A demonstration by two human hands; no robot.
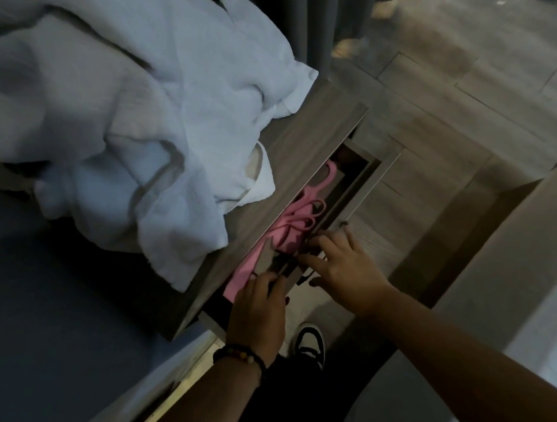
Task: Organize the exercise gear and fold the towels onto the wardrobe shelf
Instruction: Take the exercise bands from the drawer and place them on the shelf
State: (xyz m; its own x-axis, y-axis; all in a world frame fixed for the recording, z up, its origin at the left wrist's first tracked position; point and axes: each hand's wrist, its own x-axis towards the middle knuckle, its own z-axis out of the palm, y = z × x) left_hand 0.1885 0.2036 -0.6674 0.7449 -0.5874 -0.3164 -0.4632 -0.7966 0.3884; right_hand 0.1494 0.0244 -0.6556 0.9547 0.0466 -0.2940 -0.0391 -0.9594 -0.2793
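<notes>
Pink exercise gear [299, 214], with looped handles and a flat pink strip, lies in the open drawer [366, 176] under a wooden top. Rumpled white towels [121, 123] are heaped on that top. My left hand [257, 308], with a beaded bracelet at the wrist, reaches into the near end of the drawer by the pink strip; its fingertips dip out of sight beside a small dark thing [279, 261]. My right hand [344, 267] rests with spread fingers on the drawer's front edge, next to the pink loops.
The wooden top [310, 130] overhangs the drawer. A blue-grey bed surface [42, 298] lies at the left, dark curtains [320, 12] hang behind, and a pale upholstered piece [511, 274] stands at the right. My black-and-white shoe [310, 342] is on the tiled floor.
</notes>
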